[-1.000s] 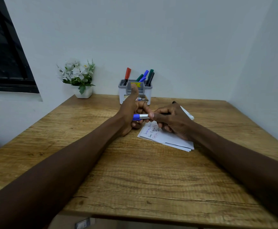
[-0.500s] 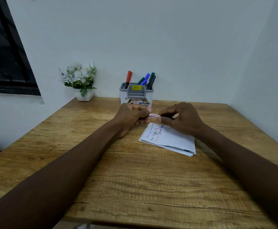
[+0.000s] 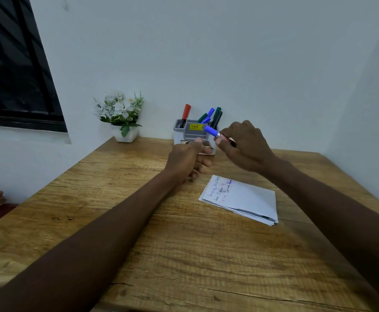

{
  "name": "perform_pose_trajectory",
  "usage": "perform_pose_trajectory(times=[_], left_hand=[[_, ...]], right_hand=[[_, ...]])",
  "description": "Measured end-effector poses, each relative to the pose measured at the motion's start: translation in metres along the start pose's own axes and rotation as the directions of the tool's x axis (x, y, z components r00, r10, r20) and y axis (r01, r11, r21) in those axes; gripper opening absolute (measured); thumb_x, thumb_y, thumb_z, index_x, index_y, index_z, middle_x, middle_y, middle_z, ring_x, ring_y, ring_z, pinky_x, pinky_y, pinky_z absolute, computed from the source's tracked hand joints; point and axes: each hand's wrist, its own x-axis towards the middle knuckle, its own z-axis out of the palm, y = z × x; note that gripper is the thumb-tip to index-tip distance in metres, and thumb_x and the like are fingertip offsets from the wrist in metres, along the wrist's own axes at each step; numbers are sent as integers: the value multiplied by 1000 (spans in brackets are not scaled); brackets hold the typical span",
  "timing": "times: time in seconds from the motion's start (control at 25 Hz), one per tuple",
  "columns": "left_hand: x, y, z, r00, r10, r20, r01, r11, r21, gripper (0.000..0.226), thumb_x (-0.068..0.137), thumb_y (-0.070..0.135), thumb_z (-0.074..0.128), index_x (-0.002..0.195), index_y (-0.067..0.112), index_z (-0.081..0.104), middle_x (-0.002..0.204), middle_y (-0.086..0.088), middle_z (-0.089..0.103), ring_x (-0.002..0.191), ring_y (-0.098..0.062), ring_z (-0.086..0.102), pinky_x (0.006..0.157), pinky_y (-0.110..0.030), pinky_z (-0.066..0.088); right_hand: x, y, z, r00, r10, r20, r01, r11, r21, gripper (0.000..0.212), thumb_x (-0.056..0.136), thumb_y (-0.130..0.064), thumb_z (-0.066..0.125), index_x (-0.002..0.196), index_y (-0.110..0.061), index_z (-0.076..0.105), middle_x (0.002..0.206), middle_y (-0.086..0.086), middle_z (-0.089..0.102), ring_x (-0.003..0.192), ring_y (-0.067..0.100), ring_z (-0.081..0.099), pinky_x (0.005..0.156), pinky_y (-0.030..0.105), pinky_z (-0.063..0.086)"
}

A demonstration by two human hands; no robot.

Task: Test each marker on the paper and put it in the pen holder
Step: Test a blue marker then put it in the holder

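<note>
Right grip point(image 3: 244, 147): clamped round the barrel of the blue-capped marker point(image 3: 214, 134), raised above the table point(image 3: 139, 244).
Left grip point(image 3: 187, 158): fingers loosely curled, nothing held; low in front of the pen holder point(image 3: 193, 135), contact with it not clear.
Marker position: in the air just in front of the holder's right side, cap end aimed at it, not yet inside.
Holder contents: red marker point(image 3: 186, 111) at the left; blue and green markers point(image 3: 209, 114) leaning together at the right rear.
Paper point(image 3: 251, 199): flat on the table, nearer the person, scribbles in several colours at its left end.
Risk, crowding: likely snag on the leaning markers if pushed into the same slot; could lever one out or tip the holder.
Risk, angle: close to level now; without tilting upright, probable knock on the rim and a drop onto the table.
Risk, direction: cap leading, so possibly stored upside down compared with the rest.
Risk, cap: seating too small to judge; if loose, dried tip or ink on fingers.
Risk, left grip: near the entry path, liable to be bumped.
</note>
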Motion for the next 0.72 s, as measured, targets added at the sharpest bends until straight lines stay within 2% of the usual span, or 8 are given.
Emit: perform_pose_trajectory(times=[0.08, 0.16, 0.24, 0.32, 0.44, 0.56, 0.68, 0.72], left_hand=[[3, -9, -1, 995, 91, 38, -98, 955, 281, 22, 93, 37, 69, 97, 17, 79, 76, -2, 77, 54, -6, 62, 54, -23, 48], [4, -14, -2, 973, 156, 173, -222, 841, 493, 18, 84, 34, 80, 97, 23, 81, 71, 7, 75, 62, -3, 64, 65, -25, 53], [4, -14, 0, 953, 132, 272, -268, 787, 556, 26, 77, 35, 86, 100, 24, 81, 82, 10, 77, 79, -6, 70, 78, -26, 56], [3, -14, 1, 945, 137, 296, -288, 776, 561, 32, 75, 35, 89, 103, 22, 81, 89, 10, 78, 85, -6, 71, 82, -22, 56], [4, -14, 1, 941, 158, 300, -308, 768, 561, 34, 76, 33, 88, 106, 20, 80, 92, 9, 78, 87, -5, 70, 76, -13, 52], [5, -15, 0, 943, 143, 300, -295, 775, 559, 35, 77, 33, 88, 108, 19, 80, 94, 7, 77, 84, -3, 68, 70, -10, 47], [7, -16, 0, 944, 133, 300, -288, 775, 563, 37, 77, 33, 87, 110, 18, 79, 96, 6, 78, 85, -4, 69, 70, -10, 48], [7, -16, 0, 946, 131, 297, -284, 775, 564, 37, 77, 33, 87, 110, 18, 79, 95, 6, 78, 84, -3, 69, 70, -9, 48]], right_hand=[[19, 0, -3, 994, 111, -6, -107, 972, 210, 28, 100, -38, 60, 95, -15, 75, 81, -1, 59, 85, 23, 55, 70, 34, 37], [37, -1, -8, 968, 252, -14, -223, 880, 419, 23, 97, -32, 69, 97, -11, 77, 85, 3, 71, 82, 21, 64, 73, 29, 51], [52, -2, -10, 929, 369, -39, -277, 760, 589, 21, 93, -25, 76, 109, -12, 76, 88, 7, 76, 82, 22, 75, 77, 41, 64], [64, -7, -8, 895, 441, -65, -282, 674, 683, 39, 89, -17, 80, 126, -15, 66, 86, 6, 77, 78, 19, 78, 77, 44, 66], [83, -11, 4, 870, 476, -130, -267, 675, 688, 61, 86, -14, 80, 138, -21, 49, 82, 6, 77, 72, 20, 77, 79, 41, 65], [98, -17, 21, 867, 454, -206, -239, 742, 626, 62, 86, -11, 78, 136, -18, 41, 74, 1, 72, 68, 16, 72, 80, 38, 63], [108, -20, 34, 897, 397, -197, -232, 799, 554, 59, 87, -7, 77, 133, -12, 41, 66, -5, 65, 56, 4, 63, 60, 9, 49], [109, -20, 38, 910, 371, -182, -229, 819, 526, 59, 87, -7, 77, 133, -12, 41, 67, -4, 65, 55, 3, 61, 55, 4, 44]])
